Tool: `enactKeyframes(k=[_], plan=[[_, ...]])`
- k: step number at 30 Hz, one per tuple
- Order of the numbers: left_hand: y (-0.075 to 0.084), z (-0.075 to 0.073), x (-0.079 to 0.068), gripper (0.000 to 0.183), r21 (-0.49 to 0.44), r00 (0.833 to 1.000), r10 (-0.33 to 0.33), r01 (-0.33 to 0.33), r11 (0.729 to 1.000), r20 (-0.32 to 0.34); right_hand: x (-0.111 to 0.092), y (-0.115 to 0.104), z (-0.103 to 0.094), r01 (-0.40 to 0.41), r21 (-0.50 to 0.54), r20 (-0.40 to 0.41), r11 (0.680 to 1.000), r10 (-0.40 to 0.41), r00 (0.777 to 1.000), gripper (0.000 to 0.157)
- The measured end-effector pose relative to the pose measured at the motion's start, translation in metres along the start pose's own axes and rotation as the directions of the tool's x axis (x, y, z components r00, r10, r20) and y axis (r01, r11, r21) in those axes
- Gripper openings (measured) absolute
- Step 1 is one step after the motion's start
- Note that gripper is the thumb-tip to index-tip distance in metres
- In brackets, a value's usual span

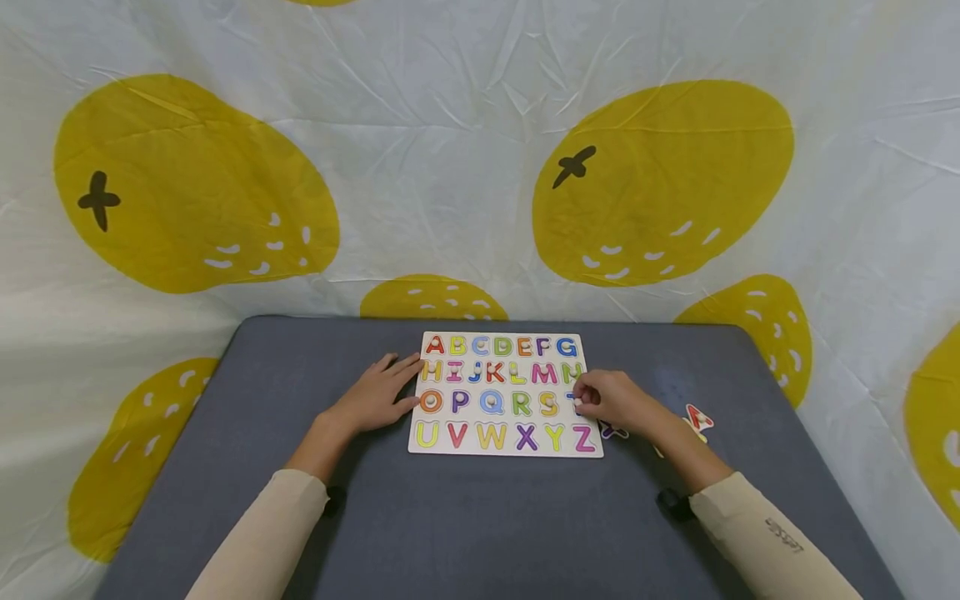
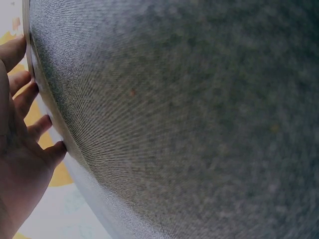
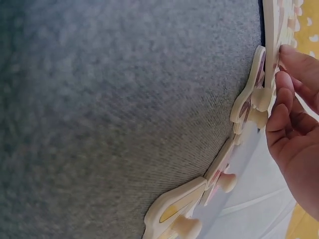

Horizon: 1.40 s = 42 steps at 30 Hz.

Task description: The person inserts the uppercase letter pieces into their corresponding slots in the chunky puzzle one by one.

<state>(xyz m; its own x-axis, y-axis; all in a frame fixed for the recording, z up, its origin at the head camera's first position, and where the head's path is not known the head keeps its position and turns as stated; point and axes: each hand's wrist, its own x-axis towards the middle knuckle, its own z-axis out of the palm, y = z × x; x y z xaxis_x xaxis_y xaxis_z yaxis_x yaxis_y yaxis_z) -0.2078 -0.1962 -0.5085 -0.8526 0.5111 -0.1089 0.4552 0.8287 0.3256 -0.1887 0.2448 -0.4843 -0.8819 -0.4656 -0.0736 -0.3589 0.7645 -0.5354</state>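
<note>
A white wooden alphabet puzzle board lies flat on the table, with colourful letters in rows and small knobs on many of them. My left hand rests at the board's left edge, its fingers spread and fingertips at the rim. At the right edge, my right hand pinches the blue letter T piece at its slot, thumb and forefinger together. The fingers hide most of that piece. Beside the board, below this hand, lies a loose purple letter piece.
More loose pieces lie right of the board, partly under the right forearm: a red letter piece and yellow ones. A yellow piece with a wooden knob shows in the right wrist view. A white curtain with yellow fruit prints hangs behind the grey table.
</note>
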Motion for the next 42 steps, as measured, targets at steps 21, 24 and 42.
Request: enactKeyframes(k=[21, 24, 42], plan=[[0.0, 0.001, -0.001, 0.072, 0.005, 1.0, -0.016, 0.016, 1.0, 0.006, -0.044, 0.04, -0.028, -0.029, -0.031, -0.087, 0.999, 0.027, 0.996, 0.011], [0.0, 0.001, -0.001, 0.072, 0.003, 1.0, -0.015, 0.015, 1.0, 0.002, -0.046, 0.044, -0.024, -0.034, -0.034, -0.088, 0.999, 0.031, 0.996, 0.01], [0.002, 0.0, 0.0, 0.072, 0.003, 1.0, -0.009, 0.009, 1.0, 0.004, -0.031, 0.032, -0.006, -0.072, -0.08, -0.102, 0.994, 0.064, 0.993, 0.007]])
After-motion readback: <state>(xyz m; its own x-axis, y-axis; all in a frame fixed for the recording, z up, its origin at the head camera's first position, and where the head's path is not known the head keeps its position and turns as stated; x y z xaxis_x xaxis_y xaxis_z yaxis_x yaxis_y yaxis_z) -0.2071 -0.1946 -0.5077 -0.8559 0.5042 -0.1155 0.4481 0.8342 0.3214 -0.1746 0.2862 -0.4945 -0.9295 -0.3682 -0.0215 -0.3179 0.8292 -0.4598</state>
